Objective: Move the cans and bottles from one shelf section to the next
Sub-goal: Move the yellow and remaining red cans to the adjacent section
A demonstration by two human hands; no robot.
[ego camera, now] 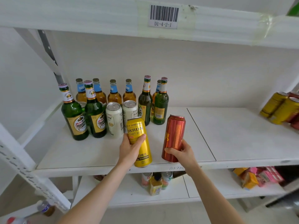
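My left hand point(130, 149) grips a yellow craft beer can point(139, 141), tilted, at the front edge of the left shelf section point(80, 152). My right hand point(182, 153) grips a red can point(174, 136) beside it, its base near the shelf edge. Behind them stand two white cans point(114, 120), several green beer bottles point(73, 113) and several amber bottles with blue neck labels point(114, 92). On the right shelf section point(234, 133), at the far right, stand yellow cans point(278, 109) with red cans among them.
A seam point(200, 133) divides the two shelf boards. A shelf beam with a barcode label point(163, 16) hangs overhead. A slanted white upright point(24, 167) stands at the left. The lower shelf holds drink bottles point(156, 183) and snack packs point(257, 177).
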